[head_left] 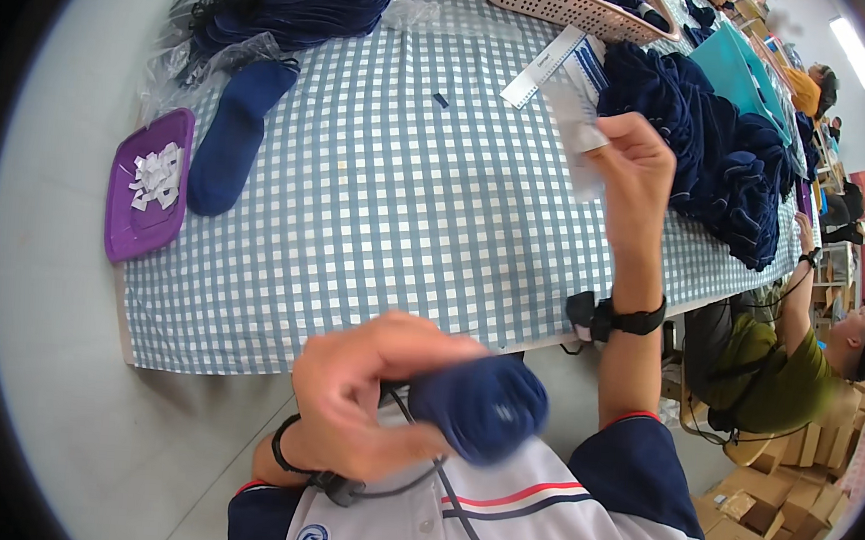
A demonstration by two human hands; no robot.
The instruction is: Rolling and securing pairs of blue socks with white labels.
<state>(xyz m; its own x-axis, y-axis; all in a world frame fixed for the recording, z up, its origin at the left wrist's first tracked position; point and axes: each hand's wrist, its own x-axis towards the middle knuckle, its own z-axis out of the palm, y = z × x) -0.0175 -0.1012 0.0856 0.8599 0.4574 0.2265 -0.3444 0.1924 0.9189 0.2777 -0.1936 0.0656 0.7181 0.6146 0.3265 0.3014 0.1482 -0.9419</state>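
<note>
Close to my body, off the table's near edge, my left hand [359, 395] grips a rolled navy sock [483, 409]. The roll has a small pale mark and is slightly blurred. Out over the right side of the table, my right hand [638, 164] pinches a thin translucent plastic bag [574, 144], smeared by motion. Just past that bag lie a white printed strip [544, 69] and a blue-and-white card [589, 70]. A single flat navy sock [229, 135] rests at the left, apart from both hands.
A purple tray [117, 193] holds white paper pieces at the left edge. Navy socks in plastic [291, 4] lie at far left. A basket [571, 17], a navy sock heap [702, 138] and a teal container [733, 65] line the far right. A person [788, 345] sits at right.
</note>
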